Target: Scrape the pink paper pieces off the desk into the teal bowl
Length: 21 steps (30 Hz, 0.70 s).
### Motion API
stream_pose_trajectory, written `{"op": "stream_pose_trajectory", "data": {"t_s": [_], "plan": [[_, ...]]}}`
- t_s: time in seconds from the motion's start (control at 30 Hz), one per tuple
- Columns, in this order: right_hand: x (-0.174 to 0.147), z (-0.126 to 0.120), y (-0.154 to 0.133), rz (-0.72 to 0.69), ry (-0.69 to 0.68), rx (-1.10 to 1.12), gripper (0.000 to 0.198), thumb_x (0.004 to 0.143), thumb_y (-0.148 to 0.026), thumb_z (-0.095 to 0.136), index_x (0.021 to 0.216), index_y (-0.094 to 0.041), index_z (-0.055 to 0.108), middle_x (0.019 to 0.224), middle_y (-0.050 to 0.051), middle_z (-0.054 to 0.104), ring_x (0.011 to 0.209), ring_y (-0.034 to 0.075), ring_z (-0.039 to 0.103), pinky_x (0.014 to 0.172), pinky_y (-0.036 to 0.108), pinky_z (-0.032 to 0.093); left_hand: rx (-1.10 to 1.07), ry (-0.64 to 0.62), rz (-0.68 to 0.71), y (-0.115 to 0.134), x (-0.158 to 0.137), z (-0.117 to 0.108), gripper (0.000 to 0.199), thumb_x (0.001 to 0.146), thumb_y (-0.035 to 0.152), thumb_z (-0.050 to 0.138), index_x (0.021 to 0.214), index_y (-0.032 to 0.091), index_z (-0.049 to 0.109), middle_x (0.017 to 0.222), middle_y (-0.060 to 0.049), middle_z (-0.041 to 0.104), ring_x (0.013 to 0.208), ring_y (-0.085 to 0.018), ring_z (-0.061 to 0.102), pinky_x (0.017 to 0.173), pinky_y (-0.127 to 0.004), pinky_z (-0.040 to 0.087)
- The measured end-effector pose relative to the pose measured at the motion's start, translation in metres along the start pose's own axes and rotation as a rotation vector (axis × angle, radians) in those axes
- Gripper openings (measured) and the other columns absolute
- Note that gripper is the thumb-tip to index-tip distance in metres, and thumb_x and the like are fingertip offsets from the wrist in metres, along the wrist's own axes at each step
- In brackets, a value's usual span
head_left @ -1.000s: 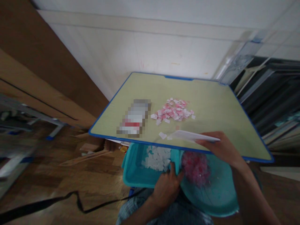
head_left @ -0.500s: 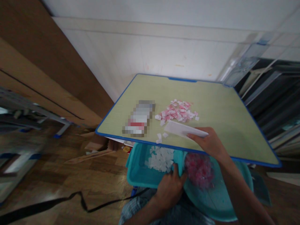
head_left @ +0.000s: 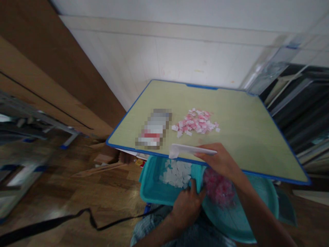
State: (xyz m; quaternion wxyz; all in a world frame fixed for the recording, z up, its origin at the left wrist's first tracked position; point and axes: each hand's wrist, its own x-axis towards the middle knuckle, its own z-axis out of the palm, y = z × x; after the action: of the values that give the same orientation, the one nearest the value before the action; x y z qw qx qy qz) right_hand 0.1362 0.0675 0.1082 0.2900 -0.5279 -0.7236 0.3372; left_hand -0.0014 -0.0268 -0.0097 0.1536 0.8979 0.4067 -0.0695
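Observation:
My right hand (head_left: 218, 161) grips a flat white strip (head_left: 189, 149), perhaps folded card, low over the near edge of a pale yellow-green board table (head_left: 239, 116). A few white paper bits at the strip's left end are hard to separate from it. Beyond it lies a heap of small pink and white paper squares (head_left: 197, 121). Below the table my left hand (head_left: 187, 205) is closed over the rim of a teal rectangular tub (head_left: 150, 188), which holds white paper squares (head_left: 177, 174). Beside it, pink wrapped pieces (head_left: 218, 188) sit in a round teal basin (head_left: 267, 206).
A blurred-out flat object (head_left: 154, 128), like a phone, lies on the table's left. A white wall (head_left: 167, 55) stands behind. Dark panels (head_left: 311, 99) lean at the right. A black strap (head_left: 84, 214) and flattened cardboard (head_left: 102, 168) are on the left.
My right hand has brought the white strip left and toward the near edge. The loose white squares there no longer show separately on the board. My left hand has stayed put.

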Motion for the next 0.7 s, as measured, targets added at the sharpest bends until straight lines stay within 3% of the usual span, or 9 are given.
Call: {"op": "stream_pose_trajectory", "data": {"t_s": [0.17, 0.37, 0.57, 0.7], "plan": [[-0.003, 0.000, -0.006, -0.069, -0.083, 0.032, 0.025, 0.083, -0.031, 0.052, 0.083, -0.017, 0.071, 0.069, 0.000, 0.070, 0.059, 0.012, 0.059, 0.054, 0.021, 0.042, 0.018, 0.032, 0.002, 0.001, 0.000, 0.002, 0.042, 0.085, 0.016, 0.034, 0.125, 0.027, 0.039, 0.126, -0.022, 0.035, 0.074, -0.024, 0.061, 0.058, -0.037, 0.050], [-0.005, 0.003, -0.006, -0.053, -0.101, 0.035, 0.027, 0.084, -0.033, 0.049, 0.091, -0.021, 0.072, 0.082, 0.002, 0.073, 0.068, 0.017, 0.065, 0.059, 0.025, 0.049, 0.021, 0.038, -0.007, 0.001, -0.001, 0.001, 0.041, 0.085, 0.017, 0.035, 0.124, 0.029, 0.040, 0.126, -0.020, 0.036, 0.074, -0.023, 0.061, 0.058, -0.035, 0.050], [-0.011, 0.006, 0.000, -0.110, -0.068, 0.035, 0.026, 0.082, -0.035, 0.051, 0.096, -0.026, 0.071, 0.088, 0.001, 0.073, 0.075, 0.019, 0.068, 0.068, 0.028, 0.054, 0.013, 0.015, -0.017, 0.001, 0.000, 0.001, 0.042, 0.084, 0.015, 0.035, 0.124, 0.028, 0.040, 0.127, -0.021, 0.035, 0.075, -0.024, 0.061, 0.058, -0.036, 0.050], [-0.014, -0.008, 0.003, -0.130, -0.002, 0.008, 0.024, 0.081, -0.033, 0.053, 0.092, -0.023, 0.072, 0.088, 0.002, 0.073, 0.078, 0.020, 0.068, 0.071, 0.029, 0.054, -0.003, -0.001, -0.006, 0.000, 0.000, -0.001, 0.043, 0.084, 0.016, 0.037, 0.125, 0.027, 0.039, 0.128, -0.021, 0.036, 0.076, -0.023, 0.061, 0.060, -0.036, 0.050]]}}
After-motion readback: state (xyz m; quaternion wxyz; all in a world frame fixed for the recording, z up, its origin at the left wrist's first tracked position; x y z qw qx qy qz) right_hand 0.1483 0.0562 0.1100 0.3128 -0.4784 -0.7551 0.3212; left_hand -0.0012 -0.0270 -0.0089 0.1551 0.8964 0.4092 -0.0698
